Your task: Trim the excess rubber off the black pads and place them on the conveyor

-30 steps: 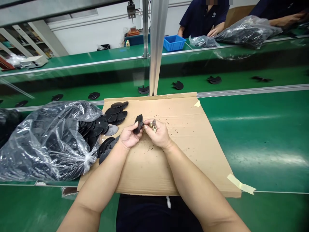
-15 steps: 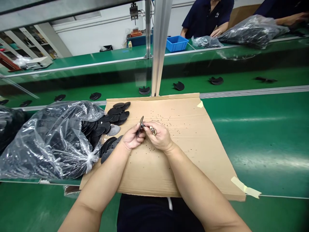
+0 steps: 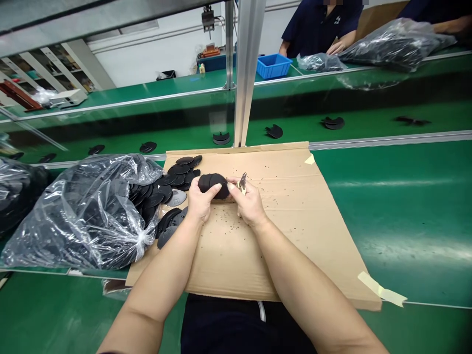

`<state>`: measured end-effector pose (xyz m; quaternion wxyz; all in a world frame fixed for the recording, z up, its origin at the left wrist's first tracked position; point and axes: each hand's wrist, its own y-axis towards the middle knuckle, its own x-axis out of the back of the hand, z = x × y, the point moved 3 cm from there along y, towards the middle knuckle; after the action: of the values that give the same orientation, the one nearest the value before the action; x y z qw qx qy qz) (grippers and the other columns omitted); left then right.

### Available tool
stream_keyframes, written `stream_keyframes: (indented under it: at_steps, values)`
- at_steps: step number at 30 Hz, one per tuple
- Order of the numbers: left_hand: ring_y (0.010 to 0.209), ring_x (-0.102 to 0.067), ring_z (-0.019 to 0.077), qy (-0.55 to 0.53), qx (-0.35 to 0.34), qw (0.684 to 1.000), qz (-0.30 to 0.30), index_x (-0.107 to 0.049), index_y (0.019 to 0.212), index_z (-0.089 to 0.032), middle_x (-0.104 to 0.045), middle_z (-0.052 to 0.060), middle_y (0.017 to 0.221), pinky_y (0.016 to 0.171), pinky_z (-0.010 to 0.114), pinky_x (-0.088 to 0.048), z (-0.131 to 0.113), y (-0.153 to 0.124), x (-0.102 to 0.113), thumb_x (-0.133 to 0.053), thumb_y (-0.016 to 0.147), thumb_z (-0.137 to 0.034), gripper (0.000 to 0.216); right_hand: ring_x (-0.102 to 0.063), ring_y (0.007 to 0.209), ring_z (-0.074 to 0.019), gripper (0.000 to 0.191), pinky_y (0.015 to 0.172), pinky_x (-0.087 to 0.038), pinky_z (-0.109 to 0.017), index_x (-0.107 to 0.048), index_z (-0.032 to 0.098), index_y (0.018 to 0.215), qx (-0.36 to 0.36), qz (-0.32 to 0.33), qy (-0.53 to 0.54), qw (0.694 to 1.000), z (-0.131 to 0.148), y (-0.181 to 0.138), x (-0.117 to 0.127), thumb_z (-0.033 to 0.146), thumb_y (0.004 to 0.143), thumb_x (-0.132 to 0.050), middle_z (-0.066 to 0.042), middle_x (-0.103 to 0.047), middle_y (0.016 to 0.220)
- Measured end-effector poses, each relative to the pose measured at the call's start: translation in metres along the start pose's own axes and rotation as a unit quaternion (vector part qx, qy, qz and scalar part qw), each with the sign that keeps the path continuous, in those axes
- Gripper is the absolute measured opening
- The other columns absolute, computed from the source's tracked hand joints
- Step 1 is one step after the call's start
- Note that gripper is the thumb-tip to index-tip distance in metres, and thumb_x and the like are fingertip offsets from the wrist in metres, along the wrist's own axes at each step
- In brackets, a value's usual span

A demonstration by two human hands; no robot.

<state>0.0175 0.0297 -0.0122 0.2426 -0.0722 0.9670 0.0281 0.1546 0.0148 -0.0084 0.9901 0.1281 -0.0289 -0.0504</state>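
My left hand [image 3: 200, 202] is closed on a dark, rounded plastic part [image 3: 218, 186], its thumb lying across the flat face, which is turned towards me. My right hand [image 3: 251, 205] keeps a small pair of nippers [image 3: 242, 182] in its grip, jaws pointing up. The right thumb and finger also touch the right edge of the part. Beneath both hands lies a cardboard sheet [image 3: 287, 246] sprinkled with tiny dark scraps. To the left on it rest piles of similar black discs [image 3: 179, 169], one showing a lighter grey face [image 3: 177, 198].
A clear plastic bag [image 3: 84, 211] full of black discs lies at the left. Behind the cardboard, a metal post [image 3: 248, 73] rises, and black parts [image 3: 221, 138] lie along a green belt [image 3: 184, 142]. Beyond are a blue bin [image 3: 273, 66] and a person [image 3: 320, 29].
The part in my left hand has turned from edge-on to face-on. The nippers in my right hand now point upward. The view has shifted slightly.
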Motion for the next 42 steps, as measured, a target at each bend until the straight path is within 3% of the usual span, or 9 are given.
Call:
stream_keyframes:
  at_steps: [6,9,13,15,18,23,29,35,42]
  values:
    - [0.089,-0.063,0.0146,-0.008,0.061,0.997,0.05,-0.057,0.091,-0.016,-0.066,0.001,0.093,0.089,0.032,-0.049,0.001,-0.007,-0.004,-0.085,0.056,-0.024,0.046,-0.059,0.061,-0.0147,0.031,0.06,-0.051,-0.028,-0.067,0.018,0.082,-0.062,-0.02,0.022,0.998,-0.009,0.001,-0.001,0.047,0.072,-0.069,-0.001,-0.065,0.071]
    - [0.087,-0.064,0.0138,-0.044,0.099,0.993,0.04,-0.058,0.091,-0.016,-0.067,0.001,0.091,0.087,0.03,-0.05,0.001,-0.003,-0.001,-0.085,0.055,-0.017,0.045,-0.063,0.069,-0.0164,0.033,0.067,-0.054,-0.031,-0.068,0.018,0.087,-0.066,0.013,0.06,0.996,-0.008,0.001,-0.005,0.047,0.073,-0.068,-0.002,-0.068,0.079]
    - [0.069,-0.062,0.0101,-0.106,0.245,0.963,0.035,-0.062,0.09,-0.013,-0.065,0.003,0.081,0.062,0.019,-0.051,0.004,0.002,0.001,-0.072,0.072,-0.011,0.021,-0.067,0.085,-0.0191,0.037,0.081,-0.054,-0.035,-0.066,0.018,0.103,-0.017,0.078,0.095,0.992,0.003,-0.002,-0.006,0.046,0.079,-0.063,-0.005,-0.071,0.091]
    - [0.058,-0.058,0.0073,-0.128,0.315,0.94,0.036,-0.063,0.087,-0.011,-0.063,0.004,0.075,0.049,0.014,-0.046,0.005,0.001,0.002,-0.062,0.08,-0.008,0.008,-0.067,0.085,-0.0194,0.033,0.083,-0.054,-0.036,-0.066,0.018,0.103,0.017,0.081,0.043,0.996,0.009,-0.004,-0.003,0.041,0.08,-0.063,-0.006,-0.071,0.092]
    - [0.051,-0.053,0.0041,-0.152,0.365,0.917,0.045,-0.063,0.089,-0.009,-0.062,0.005,0.073,0.042,0.01,-0.042,0.003,-0.003,0.001,-0.052,0.086,-0.006,0.013,-0.067,0.086,-0.0204,0.024,0.085,-0.053,-0.038,-0.066,0.019,0.1,0.066,0.06,-0.065,0.994,0.015,-0.007,0.0,0.034,0.082,-0.06,-0.007,-0.071,0.092]
    - [0.048,-0.052,0.0035,-0.164,0.371,0.912,0.067,-0.064,0.093,-0.012,-0.06,0.001,0.071,0.04,0.01,-0.039,0.002,-0.007,0.001,-0.057,0.083,-0.006,0.014,-0.067,0.091,-0.021,0.018,0.086,-0.053,-0.037,-0.067,0.021,0.096,0.122,0.087,-0.096,0.984,0.018,-0.009,-0.002,0.032,0.085,-0.057,-0.007,-0.071,0.097]
    - [0.049,-0.054,0.0051,-0.178,0.344,0.919,0.071,-0.063,0.098,-0.015,-0.06,0.0,0.07,0.04,0.011,-0.04,0.0,-0.004,0.003,-0.056,0.082,-0.005,0.019,-0.067,0.089,-0.0202,0.021,0.084,-0.054,-0.036,-0.067,0.021,0.1,0.142,0.065,-0.075,0.985,0.019,-0.01,-0.001,0.033,0.087,-0.056,-0.007,-0.071,0.098]
    - [0.047,-0.052,0.0038,-0.169,0.388,0.904,0.057,-0.061,0.096,-0.011,-0.058,0.0,0.068,0.037,0.009,-0.038,0.001,-0.006,0.002,-0.055,0.085,-0.009,0.012,-0.067,0.087,-0.0193,0.017,0.082,-0.054,-0.034,-0.067,0.021,0.098,0.2,0.057,-0.126,0.97,0.022,-0.009,-0.001,0.029,0.089,-0.055,-0.007,-0.072,0.094]
    - [0.044,-0.047,0.0024,-0.148,0.335,0.922,0.13,-0.059,0.095,-0.013,-0.054,-0.002,0.065,0.036,0.009,-0.037,0.001,-0.009,0.004,-0.073,0.075,-0.017,0.025,-0.067,0.084,-0.0187,0.015,0.08,-0.054,-0.033,-0.066,0.021,0.097,0.25,0.043,-0.154,0.955,0.03,-0.013,-0.002,0.025,0.09,-0.054,-0.006,-0.071,0.091]
